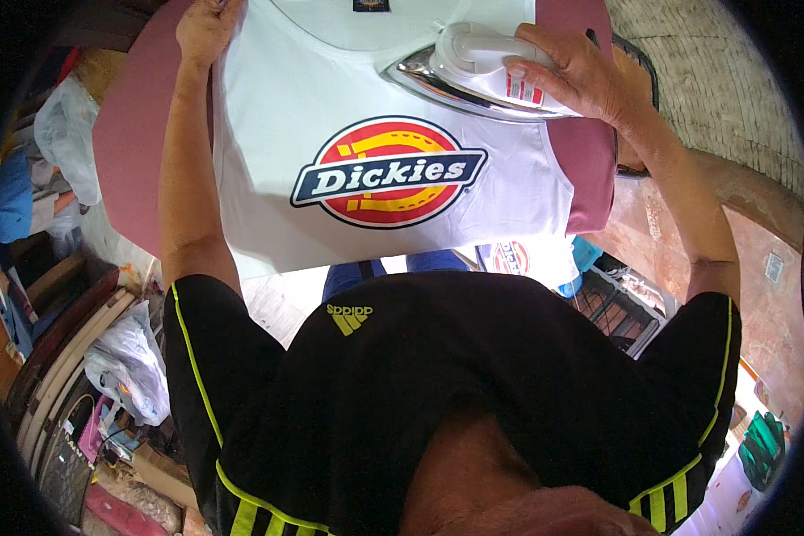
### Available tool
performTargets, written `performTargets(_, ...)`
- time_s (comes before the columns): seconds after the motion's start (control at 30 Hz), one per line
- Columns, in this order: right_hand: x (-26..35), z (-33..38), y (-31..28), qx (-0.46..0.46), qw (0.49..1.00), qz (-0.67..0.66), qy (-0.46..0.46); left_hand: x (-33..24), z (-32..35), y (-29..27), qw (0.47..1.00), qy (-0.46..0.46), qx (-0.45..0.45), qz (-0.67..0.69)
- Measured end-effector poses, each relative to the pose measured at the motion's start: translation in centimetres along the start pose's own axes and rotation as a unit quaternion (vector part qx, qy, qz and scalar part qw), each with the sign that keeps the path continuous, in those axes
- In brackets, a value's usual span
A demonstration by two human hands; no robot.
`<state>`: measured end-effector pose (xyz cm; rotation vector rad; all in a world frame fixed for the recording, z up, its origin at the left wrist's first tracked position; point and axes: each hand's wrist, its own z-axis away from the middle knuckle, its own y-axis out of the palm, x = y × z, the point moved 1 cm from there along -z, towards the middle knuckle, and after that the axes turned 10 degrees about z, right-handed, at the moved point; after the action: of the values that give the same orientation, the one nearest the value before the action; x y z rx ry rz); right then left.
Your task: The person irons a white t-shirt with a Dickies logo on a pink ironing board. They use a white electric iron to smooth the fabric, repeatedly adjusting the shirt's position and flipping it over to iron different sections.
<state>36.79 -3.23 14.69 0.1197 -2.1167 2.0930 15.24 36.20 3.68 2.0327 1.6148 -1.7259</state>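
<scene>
A white shirt [259,170] lies spread over a maroon-covered ironing board [129,152]. On its front is a large red, yellow and dark blue printed emblem [389,174], and its neckline is at the far edge. My right hand [581,76] grips the handle of a white iron [478,67] with a shiny metal base. The iron rests on the shirt beyond the emblem to the right, its tip pointing left. At the far left, my left hand [207,34] is closed on the shirt's edge, with its fingertips partly cut off by the picture's top.
White plastic bags [129,362] and piled household things crowd the left side. To the right are a pinkish floor [679,241] and a woven beige surface [724,80]. A dark wire rack [621,299] stands below the board, and a green cloth [761,449] is at lower right.
</scene>
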Motion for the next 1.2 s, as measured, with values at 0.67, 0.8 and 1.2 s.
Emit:
performTargets(0.67, 2.1, 1.0, -0.9, 0.051, 0.994, -0.078, 0.063, 0.1, -0.3, 0.0, 1.000, 0.011, -0.008, 0.000)
performTargets(0.8, 4.5, -0.5, -0.5, 0.058, 0.995, -0.061, 0.045, 0.4, -0.3, 0.0, 0.999, 0.017, -0.008, -0.028)
performTargets(1.2, 4.8, -1.1, -0.9, 0.086, 0.991, -0.080, 0.069, -0.5, -0.3, 0.0, 1.000, -0.006, -0.007, -0.019)
